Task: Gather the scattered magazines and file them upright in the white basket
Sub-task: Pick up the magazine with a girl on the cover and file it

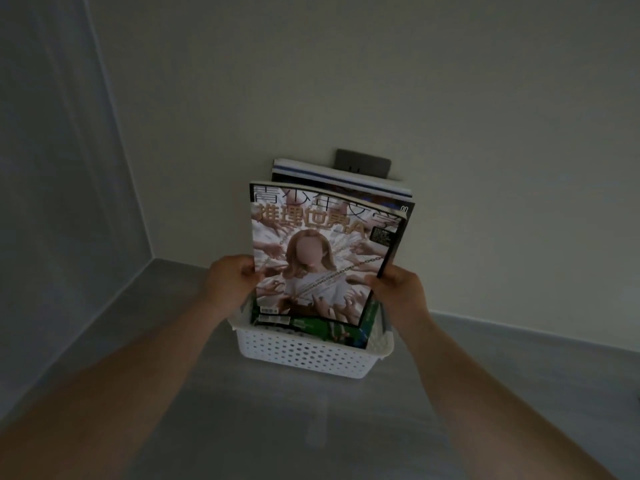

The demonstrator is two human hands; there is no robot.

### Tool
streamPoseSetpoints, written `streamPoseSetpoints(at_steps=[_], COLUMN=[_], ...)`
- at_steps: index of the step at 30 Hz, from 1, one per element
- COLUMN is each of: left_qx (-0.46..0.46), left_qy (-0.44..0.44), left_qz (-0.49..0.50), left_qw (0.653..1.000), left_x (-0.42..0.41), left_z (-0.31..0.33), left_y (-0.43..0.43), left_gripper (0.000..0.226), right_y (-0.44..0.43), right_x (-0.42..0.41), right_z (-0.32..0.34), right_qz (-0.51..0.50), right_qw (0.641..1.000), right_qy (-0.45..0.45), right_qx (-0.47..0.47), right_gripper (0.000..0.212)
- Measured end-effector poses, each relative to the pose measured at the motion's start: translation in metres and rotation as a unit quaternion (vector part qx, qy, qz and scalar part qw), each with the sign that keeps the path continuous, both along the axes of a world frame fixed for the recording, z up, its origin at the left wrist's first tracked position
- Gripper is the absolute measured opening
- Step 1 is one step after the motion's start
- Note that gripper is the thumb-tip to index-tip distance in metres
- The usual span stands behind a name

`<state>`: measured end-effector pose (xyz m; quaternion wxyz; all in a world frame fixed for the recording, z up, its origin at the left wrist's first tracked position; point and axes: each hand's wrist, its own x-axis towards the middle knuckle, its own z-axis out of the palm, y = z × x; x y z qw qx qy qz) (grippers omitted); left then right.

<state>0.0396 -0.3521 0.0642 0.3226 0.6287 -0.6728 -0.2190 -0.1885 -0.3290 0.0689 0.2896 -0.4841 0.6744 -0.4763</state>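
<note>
Looks nearly done: both hands, left (230, 280) and right (398, 289), pinch the glossy illustrated-cover magazine (322, 258) by its side edges, half lowered into the white perforated plastic basket (304, 355). Other magazines (341, 178) already stand behind it, and no strays show on the grey floor (311, 427).

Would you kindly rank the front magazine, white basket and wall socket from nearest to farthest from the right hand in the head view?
1. front magazine: gripped at its right edge by the right hand.
2. white basket: just below the hand.
3. wall socket: on the wall behind.
</note>
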Motion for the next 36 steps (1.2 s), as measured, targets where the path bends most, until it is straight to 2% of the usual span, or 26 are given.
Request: streamPoseSetpoints(at_steps=[2,6,9,12,16,17,21,23,26,28,32,34,36], left_qx=[0.023,0.027,0.017,0.005,-0.012,-0.017,-0.027,-0.011,0.014,0.018,0.022,0.009,-0.012], left_qy=[-0.001,-0.006,-0.014,-0.004,-0.039,-0.034,-0.037,-0.067,-0.115,-0.132,-0.127,-0.115,-0.086], left_qz=[-0.002,0.009,0.021,0.027,0.036,0.040,0.058,0.050,0.052,0.058,0.049,0.052,0.065], left_qw=[1.000,1.000,1.000,1.000,0.998,0.998,0.997,0.996,0.992,0.989,0.990,0.992,0.994], left_x=[0.004,0.007,0.007,0.004,-0.003,-0.005,-0.012,-0.015,-0.018,-0.019,-0.016,-0.014,-0.015], left_z=[-0.011,-0.021,-0.024,-0.028,-0.033,-0.033,-0.034,-0.034,-0.035,-0.036,-0.036,-0.036,-0.034], left_y=[-0.008,-0.014,-0.016,-0.018,-0.023,-0.022,-0.021,-0.024,-0.024,-0.023,-0.019,-0.015,-0.004], left_gripper=[0.035,0.043,0.021,0.021,0.013,0.014,0.039,0.039,0.037,0.037,0.039,0.040,0.041], right_y=[-0.006,-0.010,-0.014,-0.016,-0.017,-0.017,-0.019,-0.019,-0.016,-0.014,-0.008,0.000,0.012], right_x=[0.004,0.008,0.010,0.011,0.008,0.007,0.007,0.008,0.012,0.014,0.012,0.008,0.002], right_z=[-0.011,-0.021,-0.028,-0.032,-0.034,-0.033,-0.029,-0.029,-0.031,-0.032,-0.032,-0.030,-0.033], right_qz=[0.002,-0.009,-0.010,-0.013,-0.019,-0.019,-0.018,-0.019,-0.008,0.001,-0.004,-0.013,-0.025], right_qw=[1.000,0.999,0.998,0.998,0.997,0.996,0.994,0.996,0.999,1.000,0.999,0.998,0.994], right_qy=[0.010,-0.013,-0.022,-0.007,0.028,0.041,0.088,0.077,0.041,0.027,0.048,0.065,0.097], right_qx=[0.014,0.034,0.056,0.062,0.071,0.071,0.056,0.034,-0.003,-0.007,-0.007,0.012,0.037], right_gripper=[0.016,0.015,0.016,0.016,0.012,0.012,0.015,0.017,0.035,0.040,0.035,0.025,0.031])
